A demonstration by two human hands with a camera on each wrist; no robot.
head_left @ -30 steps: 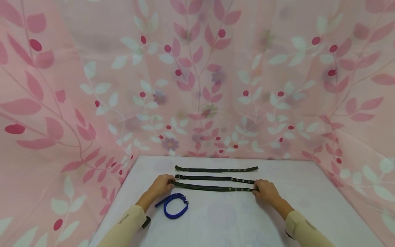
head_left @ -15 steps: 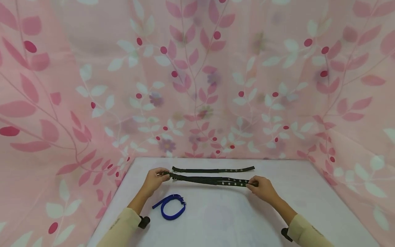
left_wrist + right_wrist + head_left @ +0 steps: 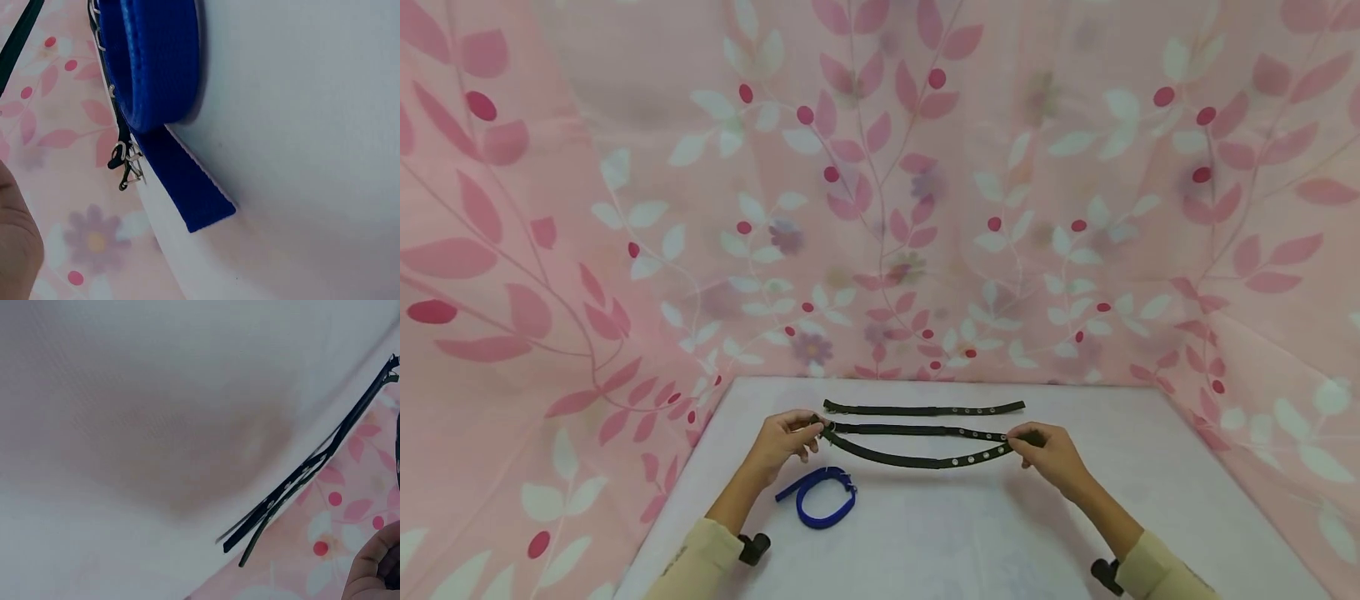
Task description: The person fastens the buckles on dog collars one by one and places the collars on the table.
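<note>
A dark green collar (image 3: 895,457) with metal eyelets sags between my two hands, raised off the table. My left hand (image 3: 778,443) pinches its left end, where the fingers hide part of it. Near the eyelets, my right hand (image 3: 1054,458) pinches the other end, and a short tail shows past the fingertips. Behind it lie two similar dark collars, a middle one (image 3: 891,430) and a farther one (image 3: 887,410), both stretched out flat. A blue collar (image 3: 824,522), curled into a loop, rests nearer me; the left wrist view shows its free end (image 3: 194,194) close up.
All the collars are on or over a white-covered table (image 3: 955,533). Pink leaf-patterned cloth (image 3: 880,250) closes in the back and both sides. A small black device (image 3: 754,548) is strapped at each wrist.
The nearest dark collar has risen from the table in both hands. It was drawn fairly straight half a second ago and now droops in a curve. The blue collar stays put.
</note>
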